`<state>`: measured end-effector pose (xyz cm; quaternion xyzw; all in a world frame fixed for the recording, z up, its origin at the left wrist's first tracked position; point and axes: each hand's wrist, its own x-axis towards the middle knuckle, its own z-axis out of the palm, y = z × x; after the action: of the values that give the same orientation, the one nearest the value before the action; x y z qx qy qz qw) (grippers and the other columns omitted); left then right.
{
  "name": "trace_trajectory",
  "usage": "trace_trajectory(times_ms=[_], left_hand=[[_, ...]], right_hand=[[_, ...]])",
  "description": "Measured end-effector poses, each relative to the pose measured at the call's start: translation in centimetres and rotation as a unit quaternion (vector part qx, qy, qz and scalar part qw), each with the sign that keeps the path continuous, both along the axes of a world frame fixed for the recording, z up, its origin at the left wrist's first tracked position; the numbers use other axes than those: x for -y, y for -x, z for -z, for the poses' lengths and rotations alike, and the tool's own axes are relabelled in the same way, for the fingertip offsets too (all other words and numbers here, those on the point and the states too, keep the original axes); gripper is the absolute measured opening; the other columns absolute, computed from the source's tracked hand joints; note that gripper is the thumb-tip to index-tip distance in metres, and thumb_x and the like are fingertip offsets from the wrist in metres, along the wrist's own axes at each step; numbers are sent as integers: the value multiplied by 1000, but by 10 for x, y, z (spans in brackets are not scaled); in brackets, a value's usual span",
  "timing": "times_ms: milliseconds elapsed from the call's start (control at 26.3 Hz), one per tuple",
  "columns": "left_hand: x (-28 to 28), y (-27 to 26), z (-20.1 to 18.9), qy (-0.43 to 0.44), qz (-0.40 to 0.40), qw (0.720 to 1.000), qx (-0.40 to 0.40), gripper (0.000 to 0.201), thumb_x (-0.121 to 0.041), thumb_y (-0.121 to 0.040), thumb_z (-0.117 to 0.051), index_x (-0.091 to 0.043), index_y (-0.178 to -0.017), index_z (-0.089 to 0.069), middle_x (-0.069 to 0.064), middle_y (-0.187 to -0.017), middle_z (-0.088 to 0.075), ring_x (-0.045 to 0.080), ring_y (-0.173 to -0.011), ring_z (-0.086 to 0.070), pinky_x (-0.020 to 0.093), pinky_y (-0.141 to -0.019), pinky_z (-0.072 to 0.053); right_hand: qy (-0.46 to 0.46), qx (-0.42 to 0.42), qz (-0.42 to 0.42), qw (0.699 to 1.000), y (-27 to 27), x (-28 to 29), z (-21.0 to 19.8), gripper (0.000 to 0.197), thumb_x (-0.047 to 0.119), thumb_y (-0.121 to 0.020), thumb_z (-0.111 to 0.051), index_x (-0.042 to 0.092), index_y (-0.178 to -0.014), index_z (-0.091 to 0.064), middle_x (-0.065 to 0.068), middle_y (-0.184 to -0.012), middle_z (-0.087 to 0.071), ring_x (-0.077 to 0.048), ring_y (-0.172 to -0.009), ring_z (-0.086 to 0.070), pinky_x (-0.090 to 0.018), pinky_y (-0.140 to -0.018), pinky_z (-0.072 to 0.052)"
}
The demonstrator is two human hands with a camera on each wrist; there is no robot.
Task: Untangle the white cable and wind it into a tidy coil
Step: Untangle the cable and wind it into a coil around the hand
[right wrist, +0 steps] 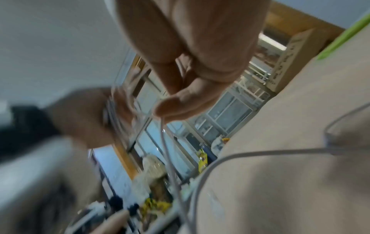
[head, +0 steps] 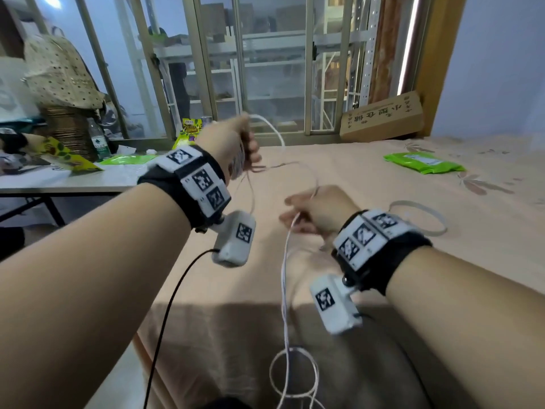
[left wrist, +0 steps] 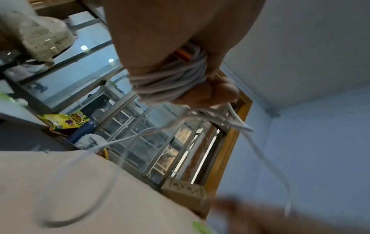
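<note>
The white cable (head: 284,293) is partly wound as a coil (left wrist: 168,82) of several turns around my left hand (head: 236,143), which is raised above the bed with its fingers curled round the turns. A free strand arcs from that hand (left wrist: 200,93) over to my right hand (head: 312,211), lower and nearer me. There thumb and fingers (right wrist: 176,104) pinch the strand. Below the right hand the cable (right wrist: 170,158) hangs down past the bed's edge and forms a loose loop (head: 293,371) near the floor.
The bed (head: 368,172) has a peach sheet; a clear ring (head: 418,216) and a green packet (head: 424,162) lie on it. A cardboard box (head: 382,118) leans at the window. A cluttered table (head: 73,178) stands on the left. A black wire (head: 168,314) hangs from my left wrist camera.
</note>
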<state>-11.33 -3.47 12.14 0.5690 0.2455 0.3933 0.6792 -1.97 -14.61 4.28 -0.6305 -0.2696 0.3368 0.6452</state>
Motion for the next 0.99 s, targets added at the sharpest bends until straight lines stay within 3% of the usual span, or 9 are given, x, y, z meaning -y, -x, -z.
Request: trace_trajectory(times_ms=[76, 190, 342, 418, 532, 608, 761, 913, 989], left_hand=[[7, 0, 21, -88, 7, 984, -157, 42, -41, -96, -53, -9, -68, -47, 8, -58, -48, 12, -28, -41, 12, -31, -29], [15, 4, 47, -231, 106, 906, -340, 52, -55, -84, -62, -5, -70, -62, 7, -54, -63, 15, -36, -42, 14, -32, -28], [27, 0, 61, -333, 177, 811, -446, 36, -19, -85, -67, -8, -52, -59, -3, -34, -53, 14, -34, -42, 15, -38, -34], [23, -4, 59, -295, 157, 837, -434, 30, -16, -86, -65, -5, -59, -64, 0, -38, -55, 13, -30, -41, 15, -37, -31], [7, -6, 45, -201, 26, 927, -316, 19, -11, -89, -64, 2, -75, -65, 0, -33, -50, 9, -23, -37, 11, -30, -25], [-1, -8, 31, -159, -39, 960, -228, 17, -9, -90, -62, 1, -76, -62, -2, -29, -47, 7, -21, -36, 11, -28, -25], [-7, -16, 6, -86, -82, 992, -42, 15, -8, -91, -59, 0, -79, -63, 1, -44, -53, 7, -29, -40, 15, -35, -33], [-14, -15, -8, -126, -113, 985, 22, 15, -4, -88, -57, -1, -74, -61, 8, -55, -52, 10, -32, -41, 19, -37, -33], [-19, -12, -6, -144, -131, 981, -7, 20, -5, -89, -58, -2, -69, -60, 10, -54, -51, 12, -30, -41, 19, -38, -31]], right_hand=[[-124, -73, 93, 985, -11, -4, -27, 16, -10, -90, -49, -12, -99, -62, -20, -62, -66, -20, -48, -64, -23, -42, -53], [-220, -82, 149, 960, -21, -7, -57, 15, -1, -93, -52, -6, -94, -66, -15, -71, -68, -21, -58, -66, -24, -50, -55], [-263, -102, 120, 952, -20, -11, -70, 13, 3, -94, -52, -4, -99, -62, -16, -75, -65, -22, -62, -66, -27, -58, -59], [-166, 11, 123, 978, -24, -11, -59, 8, 10, -88, -60, 9, -80, -60, -10, -79, -64, -23, -76, -67, -36, -75, -61], [17, 195, 143, 970, -15, -4, -29, 14, 22, -74, -70, 18, -70, -57, -4, -83, -63, -25, -86, -64, -45, -85, -56], [76, 205, 86, 972, -5, -3, -6, 25, 20, -71, -74, 14, -92, -61, -6, -95, -64, -25, -89, -61, -45, -82, -55], [163, 132, -195, 958, 16, -8, 20, 70, 12, -69, -77, 25, -130, -45, -9, -113, -61, -21, -104, -59, -43, -82, -56], [240, 236, -206, 919, 12, -6, 13, 23, 14, -92, -60, 7, -114, -58, -19, -76, -70, -32, -58, -67, -25, -46, -53], [216, 193, -139, 947, -3, -7, 0, 23, 17, -96, -53, -3, -106, -61, -17, -64, -66, -20, -35, -56, -15, -33, -37]])
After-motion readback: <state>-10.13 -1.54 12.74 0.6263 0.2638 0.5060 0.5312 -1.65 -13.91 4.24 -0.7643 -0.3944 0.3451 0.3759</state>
